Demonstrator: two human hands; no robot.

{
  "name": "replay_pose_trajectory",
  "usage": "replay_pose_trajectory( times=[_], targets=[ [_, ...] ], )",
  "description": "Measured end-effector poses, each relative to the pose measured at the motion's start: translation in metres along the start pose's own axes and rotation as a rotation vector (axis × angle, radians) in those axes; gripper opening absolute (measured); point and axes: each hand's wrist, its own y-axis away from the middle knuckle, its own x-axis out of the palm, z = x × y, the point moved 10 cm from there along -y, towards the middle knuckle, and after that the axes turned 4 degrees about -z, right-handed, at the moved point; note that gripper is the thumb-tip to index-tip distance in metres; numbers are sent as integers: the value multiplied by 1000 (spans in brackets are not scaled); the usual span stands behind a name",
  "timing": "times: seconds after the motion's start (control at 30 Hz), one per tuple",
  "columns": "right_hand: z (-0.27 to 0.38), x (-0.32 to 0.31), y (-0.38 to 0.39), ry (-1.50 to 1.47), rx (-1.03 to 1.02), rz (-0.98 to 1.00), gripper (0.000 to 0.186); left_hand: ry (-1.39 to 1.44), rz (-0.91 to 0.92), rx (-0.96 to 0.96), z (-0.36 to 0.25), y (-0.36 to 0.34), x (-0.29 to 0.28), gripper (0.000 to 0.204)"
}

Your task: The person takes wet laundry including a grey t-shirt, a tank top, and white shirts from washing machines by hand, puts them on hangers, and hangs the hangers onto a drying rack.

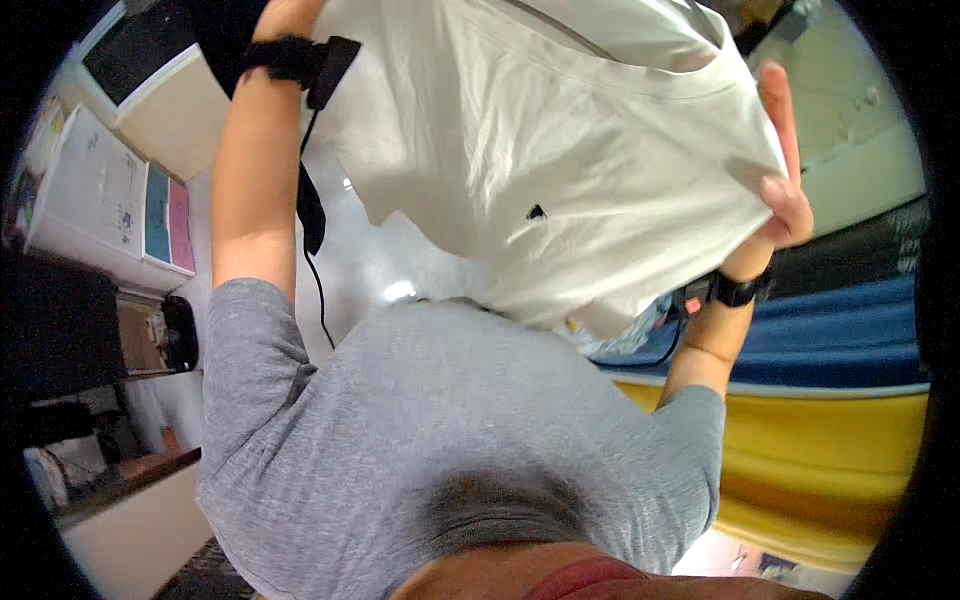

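A white T-shirt [590,170] is spread in front of me, neckline toward the top, with a small dark mark or hole low on its front. My right hand [788,205] grips the shirt's right edge; the thumb and a finger show against the cloth. The raised left arm reaches the top edge, where only the base of my left hand [290,14] shows near the shirt's other side. Its fingers are out of the picture. Black straps circle both wrists, and a cable hangs from the left one.
Blue cloth [830,330] and yellow cloth [830,460] lie at the right. On the left are a white box-like unit [95,190] with teal and pink panels and a shelf [150,470] with small items. Behind the shirt is a shiny pale floor [365,255].
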Motion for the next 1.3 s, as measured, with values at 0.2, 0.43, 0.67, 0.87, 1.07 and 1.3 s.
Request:
replay_pose_trajectory(
  times=[0.2, 0.43, 0.67, 0.87, 1.07, 1.3],
  targets=[
    [13, 7, -57, -127, -45, -38, 61, -47, -483, 157, -89, 67, -2, 72],
    [32, 18, -82, -119, -5, 241, 44, -117, 831, -217, 14, 488, 161, 74],
    [31, 30, -106, -106, -36, -21, 53, -359, 1293, -523, 80, 519, 95, 50],
    [96, 62, -172, -145, -162, 52, 56, 440, 1295, -1313, 103, 647, 89, 68],
    [150, 141, -256, 84, -480, 82, 50, 248, 1558, -877, 99, 690, 58, 80],
    [124, 198, -360, -23, -584, 145, 43, 130, 1156, -1054, 93, 543, -57, 78]
  ],
)
